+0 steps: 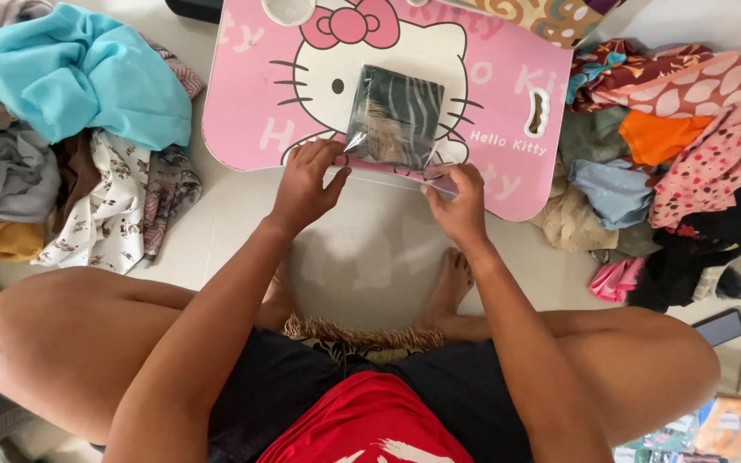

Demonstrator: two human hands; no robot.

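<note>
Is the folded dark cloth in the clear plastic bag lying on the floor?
No, the bagged dark cloth lies on the pink lap table, with the left hand and right hand at its near edge.

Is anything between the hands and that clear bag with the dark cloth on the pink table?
Nothing visible. The left hand and right hand both grip the near edge of the clear bag, which lies on the pink table. The clothes piles sit off to both sides, apart from the bag.
</note>
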